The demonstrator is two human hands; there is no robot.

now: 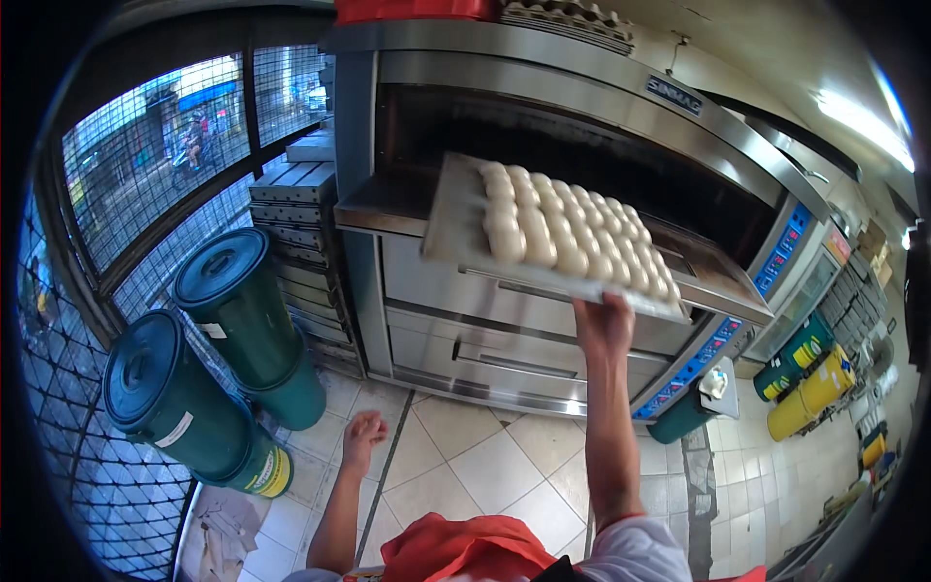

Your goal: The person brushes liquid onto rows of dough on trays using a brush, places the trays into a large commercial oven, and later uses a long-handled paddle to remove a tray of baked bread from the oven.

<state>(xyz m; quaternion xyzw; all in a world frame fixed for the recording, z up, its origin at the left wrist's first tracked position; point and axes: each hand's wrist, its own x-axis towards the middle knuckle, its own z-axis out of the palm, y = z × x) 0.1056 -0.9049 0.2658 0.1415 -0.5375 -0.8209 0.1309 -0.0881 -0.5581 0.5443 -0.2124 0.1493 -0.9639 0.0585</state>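
Note:
My right hand grips the near edge of a metal baking tray, its arm stretched forward. Rows of pale, smooth dough balls sit close together on the tray, while its left end is bare. The tray is held tilted in front of the open top chamber of a steel deck oven, and its far edge overlaps the dark opening. Low on the left, apart from the tray, my left hand hangs over the floor with its fingers curled and nothing seen in them.
Lidded green bins stand at the left beside a stack of metal pans and a mesh window. Lower oven doors are closed. To the right are a yellow container and a green bin on the tiled floor.

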